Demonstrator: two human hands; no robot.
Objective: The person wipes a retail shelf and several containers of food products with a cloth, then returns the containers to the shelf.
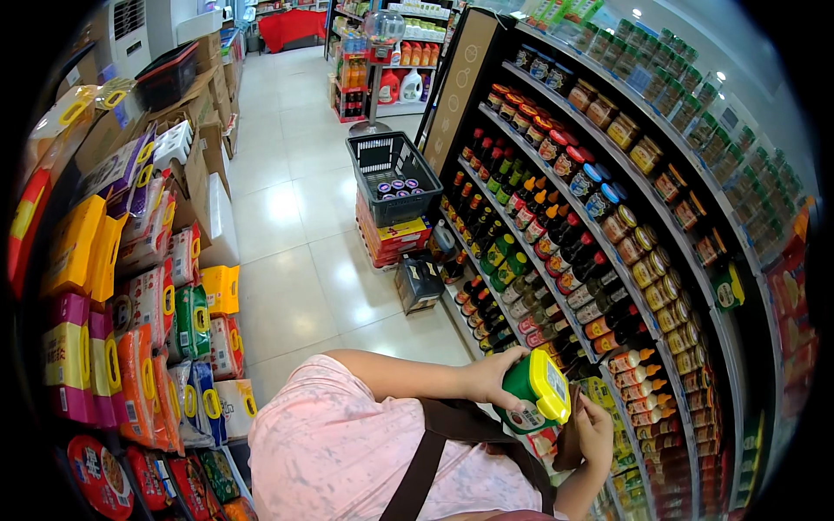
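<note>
My left hand (488, 379) is wrapped around a green tub with a yellow lid (531, 395), held tilted in front of my chest. Beside it, my right hand (594, 431) is closed on a piece of brown cloth (568, 445), just right of the tub; whether the cloth touches the tub I cannot tell. Close to both hands, on the lower right of the shelf unit, stand yellow-green packs (613, 417) and white bottles with orange caps (636, 380). A similar green and yellow tub (728, 288) sits higher on the shelf.
A tall black shelf unit (608, 195) of jars and sauce bottles runs along my right. A dark basket (401, 211) holding purple-topped items rests on red boxes (391, 239), with a black box (420, 283) nearby. Bagged goods (139, 304) line the left of the tiled aisle (295, 234).
</note>
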